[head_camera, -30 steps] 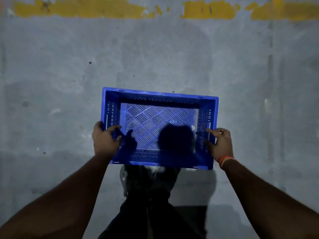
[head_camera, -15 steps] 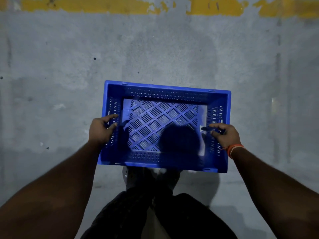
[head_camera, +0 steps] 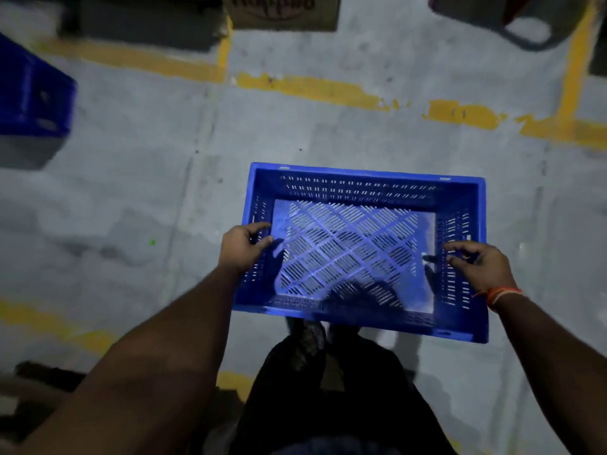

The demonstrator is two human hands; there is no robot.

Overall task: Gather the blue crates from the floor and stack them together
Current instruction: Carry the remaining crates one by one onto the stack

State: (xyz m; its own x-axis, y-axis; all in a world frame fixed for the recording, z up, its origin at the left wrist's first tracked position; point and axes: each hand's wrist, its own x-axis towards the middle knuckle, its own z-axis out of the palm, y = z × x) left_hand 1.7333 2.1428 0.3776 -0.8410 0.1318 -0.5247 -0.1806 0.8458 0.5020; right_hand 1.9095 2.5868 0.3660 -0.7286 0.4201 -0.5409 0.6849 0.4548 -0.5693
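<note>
An empty blue crate [head_camera: 361, 187] with a slatted bottom hangs in front of me, above the floor and my feet. My left hand [head_camera: 241, 246] grips its left wall, thumb and fingertips curled over the rim. My right hand [head_camera: 478, 262], an orange band at the wrist, grips the right wall the same way. Another blue crate [head_camera: 29, 93] stands at the far left edge, blurred and cut off by the frame.
The grey concrete floor carries worn yellow lines [head_camera: 312, 88]. A cardboard box [head_camera: 282, 11] and a dark object stand along the top edge, and a grey object [head_camera: 512, 18] sits at the top right. Dark clutter lies at the lower left.
The view has swung up and to the left: the yellow line sits lower, boxes and a second blue crate have come into sight. The crate stays in both hands, now right of centre.
</note>
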